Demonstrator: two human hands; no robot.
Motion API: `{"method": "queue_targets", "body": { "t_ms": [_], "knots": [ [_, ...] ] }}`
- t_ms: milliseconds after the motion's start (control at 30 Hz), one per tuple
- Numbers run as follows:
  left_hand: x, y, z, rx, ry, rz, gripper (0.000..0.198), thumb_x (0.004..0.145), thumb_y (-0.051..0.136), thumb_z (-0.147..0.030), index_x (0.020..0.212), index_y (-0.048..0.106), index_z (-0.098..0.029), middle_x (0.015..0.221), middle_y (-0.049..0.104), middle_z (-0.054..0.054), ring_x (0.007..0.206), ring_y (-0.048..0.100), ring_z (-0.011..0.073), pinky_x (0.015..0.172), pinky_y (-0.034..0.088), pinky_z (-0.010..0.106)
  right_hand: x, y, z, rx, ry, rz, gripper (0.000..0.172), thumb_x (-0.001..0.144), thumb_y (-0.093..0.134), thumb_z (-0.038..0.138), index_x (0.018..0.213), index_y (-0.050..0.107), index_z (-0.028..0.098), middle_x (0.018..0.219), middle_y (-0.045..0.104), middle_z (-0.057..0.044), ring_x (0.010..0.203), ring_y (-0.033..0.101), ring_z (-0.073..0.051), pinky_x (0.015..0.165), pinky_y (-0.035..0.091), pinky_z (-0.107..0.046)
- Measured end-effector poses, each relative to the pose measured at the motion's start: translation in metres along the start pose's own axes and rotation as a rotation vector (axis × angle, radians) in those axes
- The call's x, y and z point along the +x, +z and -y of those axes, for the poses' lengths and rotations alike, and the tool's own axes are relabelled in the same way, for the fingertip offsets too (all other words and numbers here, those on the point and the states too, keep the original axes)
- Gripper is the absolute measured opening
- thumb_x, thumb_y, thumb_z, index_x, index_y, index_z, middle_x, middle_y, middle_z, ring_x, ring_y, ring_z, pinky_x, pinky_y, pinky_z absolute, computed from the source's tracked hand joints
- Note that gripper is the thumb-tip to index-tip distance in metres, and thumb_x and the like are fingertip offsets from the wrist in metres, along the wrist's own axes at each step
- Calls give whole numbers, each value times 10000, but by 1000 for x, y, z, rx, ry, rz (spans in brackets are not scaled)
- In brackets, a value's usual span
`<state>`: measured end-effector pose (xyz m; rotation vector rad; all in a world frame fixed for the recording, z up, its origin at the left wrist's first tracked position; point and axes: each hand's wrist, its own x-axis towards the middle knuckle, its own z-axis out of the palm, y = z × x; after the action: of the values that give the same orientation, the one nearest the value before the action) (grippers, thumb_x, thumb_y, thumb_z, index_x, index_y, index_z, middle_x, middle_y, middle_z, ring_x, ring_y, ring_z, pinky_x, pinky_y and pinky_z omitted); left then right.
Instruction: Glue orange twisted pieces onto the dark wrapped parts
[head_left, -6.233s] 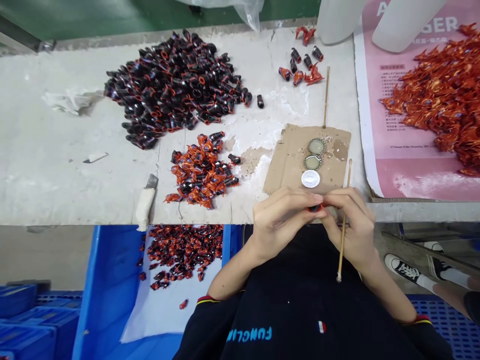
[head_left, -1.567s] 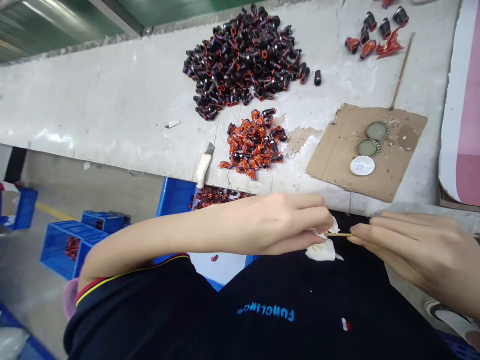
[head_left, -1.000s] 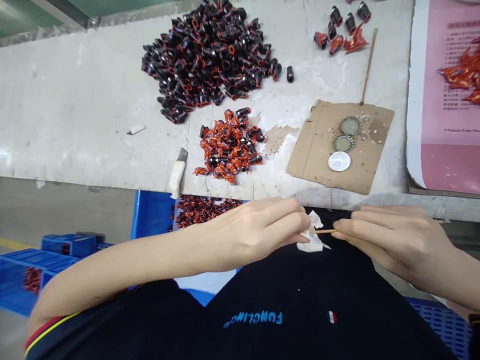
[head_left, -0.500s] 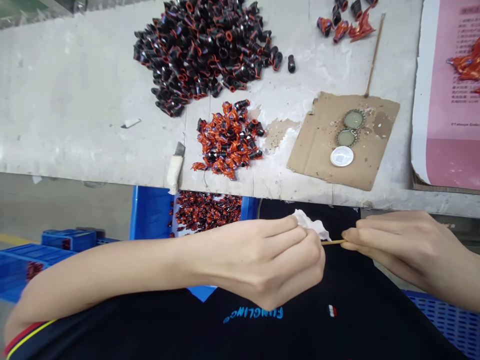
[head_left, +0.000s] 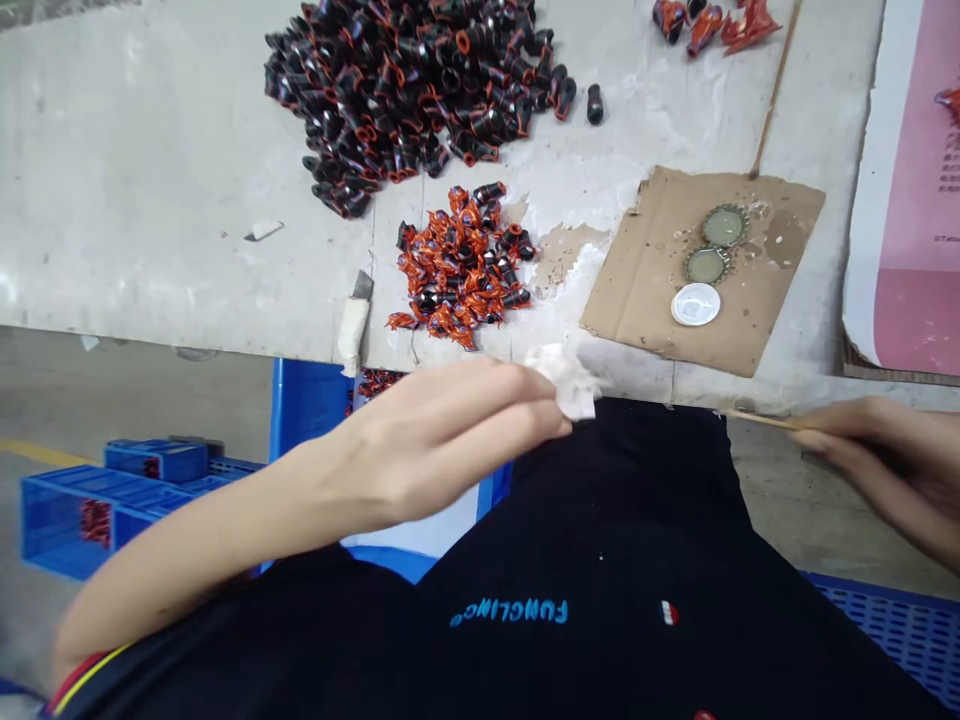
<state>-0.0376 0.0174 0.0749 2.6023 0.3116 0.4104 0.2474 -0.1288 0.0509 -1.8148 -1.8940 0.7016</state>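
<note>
- The black shirt (head_left: 600,610) is showing the blue lettering "FUNGLING" (head_left: 510,613), upside down in this view, with a small tricolour patch (head_left: 669,613) beside it.
- The left hand (head_left: 450,440) is reaching out over the shirt, fingers together, pinching a crumpled white tissue (head_left: 566,380) against the near edge of the concrete bench (head_left: 187,200).
- The right hand (head_left: 892,465), blurred at the right border, seems to be closing its fingers on a thin bamboo stick (head_left: 765,420), which is pointing toward the tissue but well apart from it.
- A white-handled knife (head_left: 352,335) is lying at the near edge, just left of an orange-and-black pile of small pieces (head_left: 457,270).
- Two crimped metal caps (head_left: 724,226) (head_left: 706,265) and a white disc (head_left: 695,304) are sitting on a cardboard scrap (head_left: 780,300) near the bench's right side.
- A larger black-and-orange heap (head_left: 405,100) is spreading along the far edge.
</note>
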Motion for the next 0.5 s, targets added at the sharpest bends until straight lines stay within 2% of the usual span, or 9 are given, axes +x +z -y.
{"method": "queue_targets", "body": {
  "t_ms": [100,267,500],
  "knots": [
    [2,1,-2,41,-74,-86,69,899,630,-138,897,611,-205,819,698,29,705,670,126,668,564,219,8,3,0,48,-118,92,194,981,464,305,830,574,253,663,684,31,486,613,-92,464,428,-188],
    [12,12,-3,-10,-7,-149,52,909,623,-150,925,625,-199,803,701,21,676,677,112,630,560,192,18,8,8,95,-196,129,113,949,510,211,871,584,247,757,718,19,578,672,-105,525,472,-170],
    [12,11,-4,-60,-6,-45,79,925,605,-166,911,655,-224,862,727,29,755,700,132,690,574,204,15,14,15,113,-148,97,154,950,511,224,839,616,239,739,716,2,584,676,-122,518,468,-199]
  ]
}}
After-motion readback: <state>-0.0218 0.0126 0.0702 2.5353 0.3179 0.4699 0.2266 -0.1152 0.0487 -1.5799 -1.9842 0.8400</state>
